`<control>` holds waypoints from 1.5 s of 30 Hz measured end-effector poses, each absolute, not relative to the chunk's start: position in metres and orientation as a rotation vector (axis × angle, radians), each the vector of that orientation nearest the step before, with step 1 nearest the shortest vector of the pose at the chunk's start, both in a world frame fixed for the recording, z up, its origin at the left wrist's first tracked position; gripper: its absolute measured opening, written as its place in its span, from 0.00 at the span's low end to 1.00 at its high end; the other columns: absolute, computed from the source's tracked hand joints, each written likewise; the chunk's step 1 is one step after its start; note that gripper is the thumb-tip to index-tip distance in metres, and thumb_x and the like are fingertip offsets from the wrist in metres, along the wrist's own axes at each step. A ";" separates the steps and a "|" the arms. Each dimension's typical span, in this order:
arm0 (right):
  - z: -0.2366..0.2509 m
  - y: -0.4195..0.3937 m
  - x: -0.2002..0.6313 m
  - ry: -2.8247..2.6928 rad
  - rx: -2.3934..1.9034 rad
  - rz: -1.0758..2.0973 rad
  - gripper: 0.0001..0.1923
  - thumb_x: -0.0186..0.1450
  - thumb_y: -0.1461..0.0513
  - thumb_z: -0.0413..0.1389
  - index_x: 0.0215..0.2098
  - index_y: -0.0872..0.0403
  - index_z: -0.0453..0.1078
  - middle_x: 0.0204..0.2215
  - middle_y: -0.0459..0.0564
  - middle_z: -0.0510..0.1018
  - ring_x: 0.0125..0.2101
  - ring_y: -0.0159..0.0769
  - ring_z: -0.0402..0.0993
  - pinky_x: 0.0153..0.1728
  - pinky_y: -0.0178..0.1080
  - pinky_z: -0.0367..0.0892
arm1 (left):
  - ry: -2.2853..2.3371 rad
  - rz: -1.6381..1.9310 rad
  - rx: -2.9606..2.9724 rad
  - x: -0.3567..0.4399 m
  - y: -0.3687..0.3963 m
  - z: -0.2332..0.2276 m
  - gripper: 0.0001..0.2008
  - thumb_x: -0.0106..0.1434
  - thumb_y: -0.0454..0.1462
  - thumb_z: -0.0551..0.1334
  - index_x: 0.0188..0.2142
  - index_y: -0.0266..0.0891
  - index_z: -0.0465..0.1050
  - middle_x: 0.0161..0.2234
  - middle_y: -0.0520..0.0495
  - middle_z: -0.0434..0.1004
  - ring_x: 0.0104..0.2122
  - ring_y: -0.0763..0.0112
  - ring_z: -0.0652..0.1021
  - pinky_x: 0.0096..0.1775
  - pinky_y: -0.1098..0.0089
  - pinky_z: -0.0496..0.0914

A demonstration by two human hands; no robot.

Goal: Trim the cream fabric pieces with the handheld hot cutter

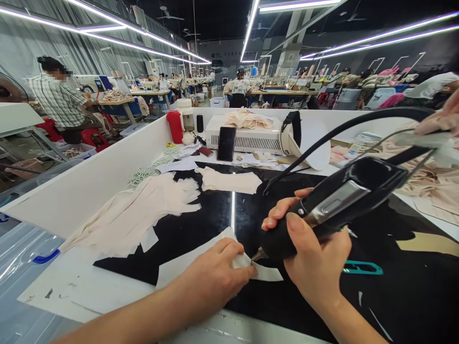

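Observation:
My right hand (317,258) is wrapped round a black corded handheld power tool (333,200) with a silver side plate. Its narrow metal tip points down-left and meets the edge of a white fabric piece (268,274) or comes very close to it; I cannot tell which. My left hand (215,270) pinches that piece just left of the tip, fingers closed and thumb toward the tool. A larger pale sheet (175,265) lies partly under the left hand and forearm. Right of my right hand, a teal-handled cutter (364,267) rests on the black work surface (405,296).
Cream fabric pieces (143,210) are heaped at left, with a smaller stack (231,180) beyond. A phone (226,143) leans against a white machine box (215,134). The tool's thick cable (344,129) arches rightward, near another person's hand (439,117). A beige piece (430,242) lies at right.

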State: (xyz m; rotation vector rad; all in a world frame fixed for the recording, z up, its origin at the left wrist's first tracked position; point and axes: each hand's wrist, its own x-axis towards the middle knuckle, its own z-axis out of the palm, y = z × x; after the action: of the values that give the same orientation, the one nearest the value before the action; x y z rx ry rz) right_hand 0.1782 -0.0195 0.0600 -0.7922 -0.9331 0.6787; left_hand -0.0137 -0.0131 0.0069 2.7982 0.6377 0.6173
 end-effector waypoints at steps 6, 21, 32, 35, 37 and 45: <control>0.063 -0.015 0.177 -0.918 -0.794 0.660 0.22 0.65 0.51 0.75 0.50 0.45 0.72 0.30 0.38 0.80 0.26 0.35 0.78 0.33 0.42 0.78 | 0.650 0.686 2.806 -0.013 -0.014 0.006 0.12 0.80 0.33 0.61 0.57 0.42 0.80 0.54 0.36 0.74 0.52 0.58 0.79 0.54 0.62 0.80; 0.061 -0.011 0.198 -1.032 -0.849 0.591 0.25 0.63 0.49 0.77 0.51 0.43 0.74 0.36 0.40 0.84 0.33 0.37 0.83 0.39 0.41 0.82 | 0.950 0.667 2.699 -0.025 0.011 0.016 0.08 0.82 0.34 0.59 0.52 0.38 0.78 0.49 0.43 0.81 0.48 0.61 0.82 0.54 0.60 0.80; -0.010 -0.050 0.320 -1.446 -1.549 0.041 0.31 0.65 0.35 0.66 0.56 0.43 0.82 0.48 0.52 0.89 0.40 0.52 0.89 0.28 0.44 0.83 | 1.250 0.531 2.602 -0.019 0.035 0.011 0.05 0.76 0.35 0.64 0.40 0.41 0.73 0.43 0.48 0.78 0.43 0.60 0.78 0.47 0.61 0.73; -0.033 -0.073 0.372 -1.633 -1.652 -0.203 0.29 0.74 0.35 0.56 0.58 0.44 0.82 0.51 0.56 0.89 0.45 0.56 0.89 0.31 0.49 0.85 | 1.185 0.567 2.538 -0.021 0.035 0.014 0.06 0.75 0.34 0.61 0.38 0.41 0.70 0.40 0.48 0.77 0.41 0.61 0.77 0.44 0.63 0.70; -0.042 -0.085 0.397 -1.740 -1.696 -0.333 0.30 0.80 0.39 0.50 0.61 0.48 0.80 0.54 0.59 0.88 0.52 0.59 0.88 0.48 0.60 0.86 | 1.185 0.581 2.409 -0.023 0.034 0.019 0.08 0.76 0.37 0.58 0.38 0.42 0.70 0.39 0.49 0.77 0.40 0.61 0.77 0.43 0.63 0.69; -0.060 -0.089 0.415 -1.950 -1.717 -0.337 0.28 0.83 0.45 0.45 0.64 0.44 0.80 0.55 0.57 0.89 0.52 0.54 0.89 0.51 0.56 0.85 | 1.076 0.592 1.688 -0.021 0.030 0.030 0.17 0.62 0.49 0.70 0.44 0.42 0.74 0.34 0.53 0.78 0.35 0.64 0.78 0.40 0.67 0.69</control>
State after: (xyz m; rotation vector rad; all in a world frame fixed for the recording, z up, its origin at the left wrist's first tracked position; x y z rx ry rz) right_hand 0.4155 -0.0893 -0.0604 -1.7168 -1.9502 -0.3370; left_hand -0.0213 0.0299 0.0300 1.6882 1.0765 0.5925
